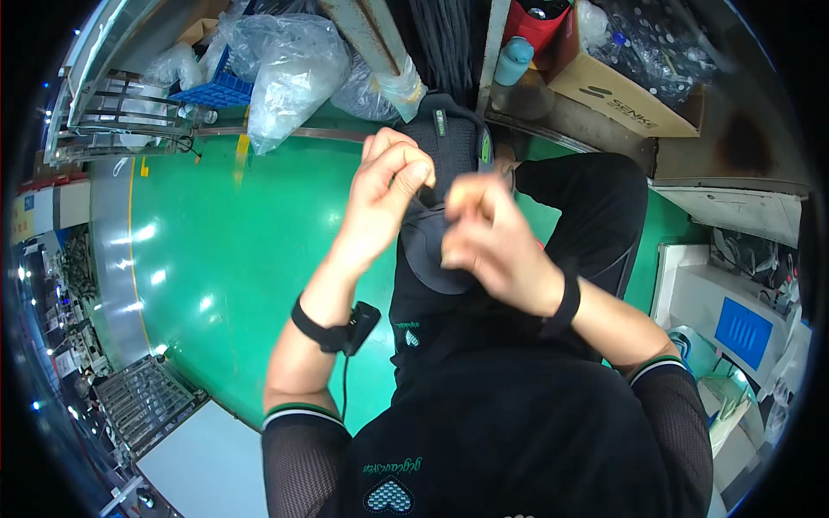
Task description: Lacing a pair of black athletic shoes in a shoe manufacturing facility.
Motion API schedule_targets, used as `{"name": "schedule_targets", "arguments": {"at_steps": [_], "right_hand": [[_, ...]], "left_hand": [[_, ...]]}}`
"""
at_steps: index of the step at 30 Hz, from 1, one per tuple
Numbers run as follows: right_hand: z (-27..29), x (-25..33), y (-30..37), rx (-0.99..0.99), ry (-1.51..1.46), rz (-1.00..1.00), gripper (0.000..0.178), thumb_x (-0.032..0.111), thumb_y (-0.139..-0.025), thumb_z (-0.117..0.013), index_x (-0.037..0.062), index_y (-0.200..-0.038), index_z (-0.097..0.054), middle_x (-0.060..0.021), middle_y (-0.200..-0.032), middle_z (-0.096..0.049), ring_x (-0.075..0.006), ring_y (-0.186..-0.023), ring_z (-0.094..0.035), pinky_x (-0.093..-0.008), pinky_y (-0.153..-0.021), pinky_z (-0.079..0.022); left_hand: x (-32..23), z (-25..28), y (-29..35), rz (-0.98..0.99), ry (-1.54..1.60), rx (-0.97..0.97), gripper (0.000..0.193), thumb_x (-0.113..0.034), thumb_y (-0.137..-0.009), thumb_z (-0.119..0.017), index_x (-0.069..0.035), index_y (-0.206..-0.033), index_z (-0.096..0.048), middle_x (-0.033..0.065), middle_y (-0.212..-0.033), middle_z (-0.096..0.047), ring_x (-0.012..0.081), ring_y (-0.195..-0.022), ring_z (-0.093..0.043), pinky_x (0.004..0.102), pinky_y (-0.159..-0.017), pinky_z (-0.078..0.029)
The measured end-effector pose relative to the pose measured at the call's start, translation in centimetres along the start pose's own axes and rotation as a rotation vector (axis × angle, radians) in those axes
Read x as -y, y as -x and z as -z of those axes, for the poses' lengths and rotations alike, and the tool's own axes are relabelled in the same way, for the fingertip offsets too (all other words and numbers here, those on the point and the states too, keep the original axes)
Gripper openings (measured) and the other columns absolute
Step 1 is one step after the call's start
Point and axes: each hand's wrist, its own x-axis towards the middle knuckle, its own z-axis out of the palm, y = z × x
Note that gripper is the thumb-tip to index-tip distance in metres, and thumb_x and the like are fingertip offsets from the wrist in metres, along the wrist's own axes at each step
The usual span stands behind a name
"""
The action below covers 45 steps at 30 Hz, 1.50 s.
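Note:
My left hand (386,177) is raised above my lap, thumb and fingers pressed together in a pinch. Anything between those fingertips is too small to make out. Close by on the right, my right hand (494,237) is smeared by motion. Its fingers look curled, but whether they hold anything does not show. Beneath both hands lies a dark grey and black mesh piece (436,259) with a rounded near end, a small label and green trim at its far part. It resembles a shoe upper, though the hands partly cover it.
Ahead stands a rusty metal post (363,34), next to clear plastic bags (289,82) and a blue crate (216,86). Farther right are a light-blue bottle (515,60) and a cardboard box (626,99) of bagged parts. A white-topped table (207,466) is at lower left.

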Motion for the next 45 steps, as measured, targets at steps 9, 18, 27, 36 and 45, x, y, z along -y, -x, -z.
{"name": "schedule_targets", "arguments": {"at_steps": [9, 18, 27, 36, 45], "right_hand": [[3.0, -2.2, -2.5, 0.019, -0.658, -0.317, 0.024, 0.017, -0.101, -0.048, 0.0009, -0.114, -0.060, -0.0042, -0.093, -0.065, -0.0056, -0.074, -0.057, -0.0184, -0.061, -0.044], [37.6, -9.5, 9.0, -0.707, -0.228, -0.859, 0.026, 0.022, -0.097, -0.050, 0.0053, -0.115, -0.060, 0.0102, -0.062, -0.041, -0.0006, -0.043, -0.028, -0.0199, -0.037, -0.018], [14.9, -6.2, 1.6, -0.286, 0.151, -0.517, 0.019, 0.018, -0.097, -0.053, 0.0027, -0.105, -0.061, -0.0062, -0.079, -0.067, -0.0116, -0.066, -0.062, -0.0251, -0.062, -0.051], [5.9, -5.8, -2.0, 0.152, 0.413, -0.489, 0.016, 0.015, -0.089, -0.059, 0.0022, -0.081, -0.064, -0.0078, -0.060, -0.061, -0.0188, -0.056, -0.060, -0.0334, -0.056, -0.047], [5.3, -5.3, -5.0, 0.489, 1.166, 0.256, 0.007, 0.010, -0.071, -0.062, 0.0033, -0.074, -0.063, -0.0142, -0.061, -0.062, -0.0295, -0.063, -0.066, -0.0396, -0.057, -0.051]], "left_hand": [[-1.2, -6.6, 4.5, 0.114, 0.283, -0.150, 0.037, -0.019, -0.102, -0.045, -0.002, -0.135, -0.040, 0.0078, -0.085, -0.060, 0.0102, -0.067, -0.058, 0.0233, -0.058, -0.047], [11.0, 22.3, 16.2, 0.608, 0.664, -0.708, 0.015, -0.025, -0.099, -0.049, -0.012, -0.103, -0.057, -0.0063, -0.062, -0.040, 0.0049, -0.049, -0.034, 0.0212, -0.043, -0.029], [13.7, 15.1, 13.9, 0.414, -0.085, -0.731, 0.023, -0.006, -0.089, -0.054, 0.001, -0.106, -0.067, 0.0091, -0.095, -0.069, 0.0174, -0.088, -0.063, 0.0308, -0.084, -0.048], [3.7, -2.3, 4.6, 0.160, -0.507, -0.393, 0.006, -0.014, -0.087, -0.064, -0.010, -0.083, -0.064, 0.0020, -0.074, -0.062, 0.0192, -0.079, -0.058, 0.0338, -0.077, -0.043], [2.0, -1.0, 3.7, -0.041, -0.995, -0.236, 0.013, -0.019, -0.080, -0.070, -0.008, -0.076, -0.066, 0.0029, -0.076, -0.063, 0.0225, -0.089, -0.058, 0.0407, -0.088, -0.037]]}}
